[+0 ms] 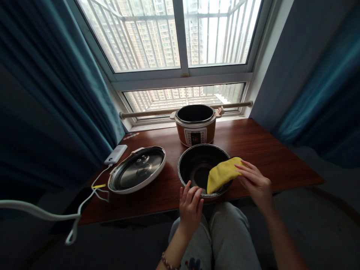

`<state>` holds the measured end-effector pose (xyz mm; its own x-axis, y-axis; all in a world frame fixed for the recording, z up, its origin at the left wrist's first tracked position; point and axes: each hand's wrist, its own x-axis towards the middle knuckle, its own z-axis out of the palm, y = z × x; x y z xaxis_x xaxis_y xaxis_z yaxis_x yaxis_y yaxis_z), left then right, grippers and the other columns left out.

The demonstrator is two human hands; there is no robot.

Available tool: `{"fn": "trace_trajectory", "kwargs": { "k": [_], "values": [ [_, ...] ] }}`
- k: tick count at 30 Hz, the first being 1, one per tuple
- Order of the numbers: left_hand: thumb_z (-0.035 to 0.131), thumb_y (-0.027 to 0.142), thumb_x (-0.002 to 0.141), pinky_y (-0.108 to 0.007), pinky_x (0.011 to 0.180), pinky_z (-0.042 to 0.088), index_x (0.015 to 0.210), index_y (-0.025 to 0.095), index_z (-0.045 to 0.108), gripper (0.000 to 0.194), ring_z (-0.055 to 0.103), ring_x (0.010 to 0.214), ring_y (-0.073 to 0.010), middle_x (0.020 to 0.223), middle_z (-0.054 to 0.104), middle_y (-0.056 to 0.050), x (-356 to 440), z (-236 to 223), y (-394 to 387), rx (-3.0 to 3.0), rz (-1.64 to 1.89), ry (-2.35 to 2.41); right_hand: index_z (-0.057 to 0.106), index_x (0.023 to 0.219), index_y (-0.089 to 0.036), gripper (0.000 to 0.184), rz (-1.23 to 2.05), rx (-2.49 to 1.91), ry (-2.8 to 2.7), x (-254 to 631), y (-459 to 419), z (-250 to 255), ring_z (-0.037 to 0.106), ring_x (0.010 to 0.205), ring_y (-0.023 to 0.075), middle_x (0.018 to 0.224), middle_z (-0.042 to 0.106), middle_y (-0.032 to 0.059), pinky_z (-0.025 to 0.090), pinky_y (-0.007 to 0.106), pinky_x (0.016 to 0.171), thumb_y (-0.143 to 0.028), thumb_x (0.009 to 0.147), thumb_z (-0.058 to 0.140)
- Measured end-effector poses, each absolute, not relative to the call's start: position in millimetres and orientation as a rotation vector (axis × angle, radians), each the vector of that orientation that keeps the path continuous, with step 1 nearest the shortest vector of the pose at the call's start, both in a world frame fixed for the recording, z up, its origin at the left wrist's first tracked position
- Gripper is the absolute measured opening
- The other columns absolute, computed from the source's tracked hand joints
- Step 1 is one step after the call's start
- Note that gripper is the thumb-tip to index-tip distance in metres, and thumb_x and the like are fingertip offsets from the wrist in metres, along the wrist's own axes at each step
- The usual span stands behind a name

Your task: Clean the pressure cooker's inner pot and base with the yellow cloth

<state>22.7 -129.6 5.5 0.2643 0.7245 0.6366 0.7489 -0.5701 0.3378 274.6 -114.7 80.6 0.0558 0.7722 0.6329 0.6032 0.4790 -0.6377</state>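
Right hand (256, 183), grip pinching a yellow cloth (223, 174) over the right side of a black pot (188, 161) on the bench (239, 138), left hand (190, 208) at its near rim, cannot tell if that grip closes.

The brown wooden surface (270, 153) leaves room along its right edge; the round black metal pot (197, 159) blocks the front edge's middle, the round brown-and-white plastic cooker (196, 125) the back's.
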Motion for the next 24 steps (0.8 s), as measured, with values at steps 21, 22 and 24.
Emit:
{"fn": "trace_trajectory", "kwargs": {
  "k": [21, 22, 24],
  "values": [
    [0.043, 0.015, 0.084, -0.045, 0.1, 0.034, 0.112, 0.016, 0.051, 0.029, 0.03, 0.128, -0.0269, 0.114, 0.054, -0.01, 21.4, 2.0, -130.8, -2.524, -1.263, -1.393, 0.018, 0.135, 0.007, 0.067, 0.394, -2.032, -1.351, 212.5, -77.5, 43.0, 0.034, 0.126, 0.0309, 0.136, 0.03, 0.0279, 0.031, 0.036, 0.103, -0.005, 0.072, 0.038],
    [0.043, 0.015, 0.084, -0.044, 0.1, 0.035, 0.112, 0.016, 0.05, 0.029, 0.03, 0.128, -0.027, 0.114, 0.054, -0.01, 21.2, 2.1, -131.2, -2.529, -1.271, -1.391, 0.02, 0.134, 0.007, 0.067, 0.422, -2.06, -1.4, 218.3, -70.6, 46.1, 0.036, 0.125, 0.0301, 0.134, 0.033, 0.0278, 0.032, 0.034, 0.102, -0.003, 0.07, 0.038],
    [0.044, 0.015, 0.084, -0.044, 0.099, 0.035, 0.112, 0.016, 0.05, 0.029, 0.03, 0.129, -0.0272, 0.114, 0.054, -0.01, 21.0, 2.5, -131.7, -2.527, -1.275, -1.396, 0.027, 0.131, 0.004, 0.065, 0.518, -2.114, -1.522, 231.1, -54.4, 54.0, 0.046, 0.117, 0.0278, 0.126, 0.043, 0.025, 0.039, 0.03, 0.095, -0.002, 0.068, 0.041]
  ]
}}
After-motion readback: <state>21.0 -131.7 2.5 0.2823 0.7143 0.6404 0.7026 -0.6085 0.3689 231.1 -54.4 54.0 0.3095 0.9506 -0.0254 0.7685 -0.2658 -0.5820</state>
